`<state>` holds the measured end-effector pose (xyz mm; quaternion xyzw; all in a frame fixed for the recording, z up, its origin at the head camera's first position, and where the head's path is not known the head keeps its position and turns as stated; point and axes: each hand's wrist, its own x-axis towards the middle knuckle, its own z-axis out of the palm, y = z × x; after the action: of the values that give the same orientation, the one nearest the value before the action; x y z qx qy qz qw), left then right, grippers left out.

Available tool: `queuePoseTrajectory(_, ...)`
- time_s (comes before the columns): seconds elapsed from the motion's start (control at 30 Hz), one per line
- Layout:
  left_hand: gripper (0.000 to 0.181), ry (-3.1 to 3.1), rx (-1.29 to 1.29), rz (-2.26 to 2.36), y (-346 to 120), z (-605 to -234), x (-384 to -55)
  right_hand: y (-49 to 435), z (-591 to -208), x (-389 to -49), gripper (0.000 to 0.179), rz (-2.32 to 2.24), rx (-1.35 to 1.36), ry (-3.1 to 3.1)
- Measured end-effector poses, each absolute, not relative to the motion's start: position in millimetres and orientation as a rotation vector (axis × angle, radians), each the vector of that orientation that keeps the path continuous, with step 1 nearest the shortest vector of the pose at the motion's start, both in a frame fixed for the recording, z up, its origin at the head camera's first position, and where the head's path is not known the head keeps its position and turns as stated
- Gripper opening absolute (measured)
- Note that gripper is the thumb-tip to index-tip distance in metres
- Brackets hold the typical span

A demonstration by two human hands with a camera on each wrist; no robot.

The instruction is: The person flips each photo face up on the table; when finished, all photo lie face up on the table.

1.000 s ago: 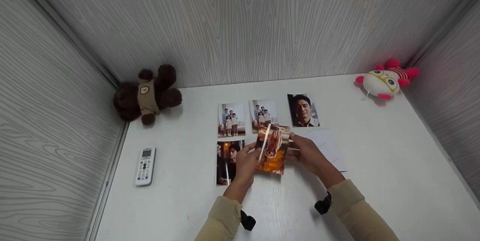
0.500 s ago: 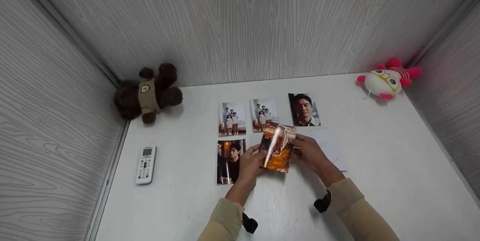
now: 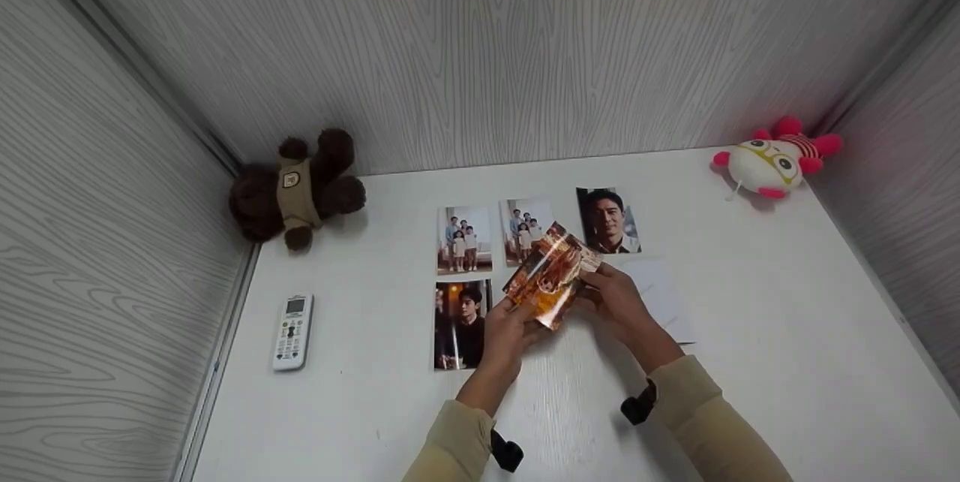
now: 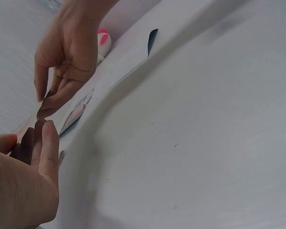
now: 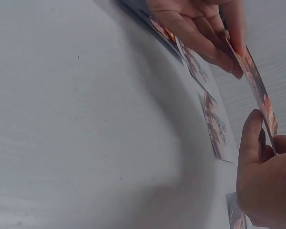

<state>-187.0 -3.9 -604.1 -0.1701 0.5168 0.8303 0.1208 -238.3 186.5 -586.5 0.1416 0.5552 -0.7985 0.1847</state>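
Note:
A glossy orange-brown photo print (image 3: 546, 279) is held tilted above the table, between both hands. My left hand (image 3: 508, 339) pinches its lower left corner, thumb on top and fingers beneath. On the right edge, my right hand (image 3: 621, 305) pinches it the same way. Seen nearly edge-on in the right wrist view, the print (image 5: 257, 88) is raised off the tabletop and slightly bowed. Under its far edge lies a family photo (image 3: 525, 223), partly covered in the head view. A dark portrait photo (image 3: 459, 328) lies beside the left hand.
Another family photo (image 3: 463, 240) and a portrait photo (image 3: 609, 219) lie in the back row. White sheets (image 3: 664, 298) lie behind the right hand. A remote control (image 3: 293, 332) and a brown plush bear (image 3: 298, 189) are at left, a pink-and-white plush toy (image 3: 769, 163) at back right.
The held print has turned clockwise, its top now leaning right. My left hand has shifted slightly right and now grips lower on it. The photos on the table have stayed put.

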Motion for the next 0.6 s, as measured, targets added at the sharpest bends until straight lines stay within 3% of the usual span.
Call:
queuePoseTrajectory(0.2,0.033,1.595,-0.543,2.355,-11,-602,-189,194,-584,-241,0.051,-2.204,0.39,1.603)
queuePoseTrajectory(0.43,0.066,1.771,-0.5,2.177,-23,-601,-191,200,-584,-243,0.051,-2.144,0.387,1.644)
queuePoseTrajectory(0.6,0.065,1.727,-0.495,2.139,-30,-601,-197,202,-586,-240,0.052,-2.04,0.329,1.68)
